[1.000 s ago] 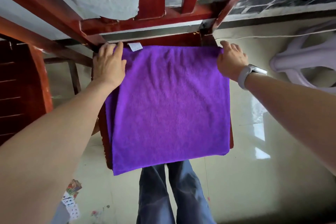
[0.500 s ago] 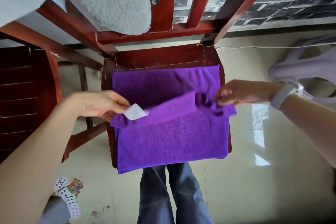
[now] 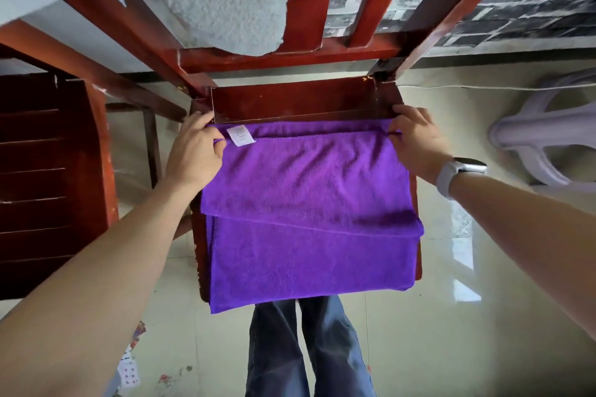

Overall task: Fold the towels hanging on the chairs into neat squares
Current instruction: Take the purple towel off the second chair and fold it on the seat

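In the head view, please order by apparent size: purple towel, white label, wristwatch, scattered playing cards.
1. purple towel
2. wristwatch
3. white label
The playing cards are partly hidden behind the arm, so unranked.

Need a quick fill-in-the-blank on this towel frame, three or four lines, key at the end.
1. The towel on the chair seat is coloured ____.
2. The white label sits near the ____ hand.
3. The watch is on the ____ wrist.
4. Both hands hold the towel's ____ edge; the right hand pinches one corner.

Missing words: purple; left; right; far
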{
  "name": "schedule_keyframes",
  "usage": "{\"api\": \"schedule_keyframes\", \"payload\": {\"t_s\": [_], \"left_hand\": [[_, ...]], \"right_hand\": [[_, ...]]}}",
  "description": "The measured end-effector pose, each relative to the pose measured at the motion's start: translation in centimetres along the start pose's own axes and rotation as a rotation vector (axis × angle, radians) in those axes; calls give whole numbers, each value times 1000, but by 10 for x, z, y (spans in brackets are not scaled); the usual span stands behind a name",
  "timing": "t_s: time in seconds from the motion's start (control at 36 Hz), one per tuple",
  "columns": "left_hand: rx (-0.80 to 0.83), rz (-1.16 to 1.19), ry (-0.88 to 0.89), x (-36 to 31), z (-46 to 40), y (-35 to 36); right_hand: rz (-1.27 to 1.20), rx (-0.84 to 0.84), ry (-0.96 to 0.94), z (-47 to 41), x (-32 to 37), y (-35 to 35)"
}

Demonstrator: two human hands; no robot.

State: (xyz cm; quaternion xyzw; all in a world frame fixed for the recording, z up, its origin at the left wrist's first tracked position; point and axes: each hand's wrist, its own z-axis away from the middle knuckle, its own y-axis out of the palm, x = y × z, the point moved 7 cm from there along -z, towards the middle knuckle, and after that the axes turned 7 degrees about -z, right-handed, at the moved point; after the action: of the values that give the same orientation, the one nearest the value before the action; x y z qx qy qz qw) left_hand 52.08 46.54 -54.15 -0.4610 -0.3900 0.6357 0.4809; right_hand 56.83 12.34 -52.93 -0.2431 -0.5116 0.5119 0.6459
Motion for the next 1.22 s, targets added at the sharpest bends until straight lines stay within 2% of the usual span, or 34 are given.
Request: {"api": "schedule_keyframes", "payload": {"t_s": [0.11,0.22,0.33,0.5,0.58,0.86,0.94,1.22], "left_hand": [[-2,-37,46,-3,1,-4],[51,42,-4,0,-1,-9],[37,159,-31,3,-1,-22],[145,346,-90,3,3,-27],[199,436,-149,7,5,-24],[-2,721,-316,11,23,-42],[-84,830,-347,9,36,-52],[-157,933,-380,10,95,-94]], "right_hand": [[135,-15,-24,2,2,1],[3,15,73,-3,3,-2],[-148,61,130,-7,4,-7],[-58,232,130,-3,8,3],[-159,251,137,-2,14,8],[-502,6,207,9,4,-15],[-518,-38,160,21,4,-29],[-430,-57,64,88,18,-82]]}}
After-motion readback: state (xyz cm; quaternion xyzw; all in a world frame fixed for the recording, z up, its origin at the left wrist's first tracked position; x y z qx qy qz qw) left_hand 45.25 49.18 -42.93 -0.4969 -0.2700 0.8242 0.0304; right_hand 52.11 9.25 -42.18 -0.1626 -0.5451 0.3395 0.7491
